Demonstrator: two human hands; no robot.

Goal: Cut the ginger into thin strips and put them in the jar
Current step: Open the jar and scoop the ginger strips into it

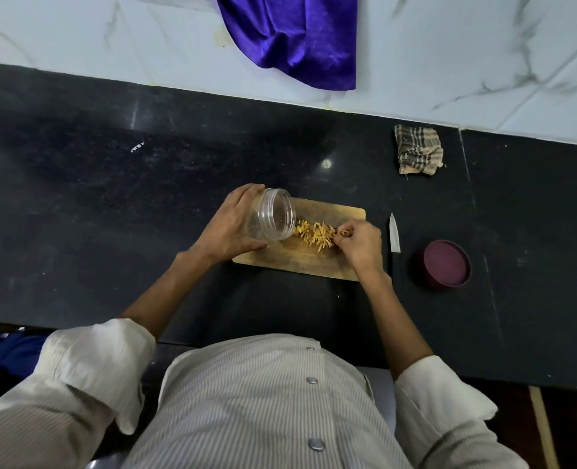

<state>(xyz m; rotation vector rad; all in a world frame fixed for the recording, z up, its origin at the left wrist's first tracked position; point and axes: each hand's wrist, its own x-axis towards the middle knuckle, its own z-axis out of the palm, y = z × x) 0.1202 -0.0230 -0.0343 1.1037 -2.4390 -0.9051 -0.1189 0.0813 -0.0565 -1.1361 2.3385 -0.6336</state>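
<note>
Ginger strips (315, 235): a loose yellow heap in the middle of the cutting board, lying between the two hands with its left edge right at the jar's mouth, so the cutting looks finished and only the transfer is left.
Cutting board (334, 265): wooden, flat on the dark desk (111, 204) close to the person; it serves as the chute the strips can be swept along.
Right hand (361, 245): fingers curled together at the right end of the heap, pinching or raking a few strips; placed behind the pile, probably to push it leftward toward the opening.
Left hand (229, 228): wrapped round the body of the jar, thumb low and fingers over the top, holding it steady against the push.
Jar (273, 218): clear plastic, tipped on its side with its open mouth facing the heap and its rim low at the board, so strips can slide in rather than be lifted; it looks empty so far.
Knife (394, 236): laid down on the desk just right of the board, untouched, tip pointing away from the person.
Lid (444, 264): maroon, near the knife on its right, set out of the way until the jar is filled.
Checked cloth (418, 154): crumpled farther back by the wall.
Purple fabric (293, 38): hanging over the pale marble wall, farthest off.
</note>
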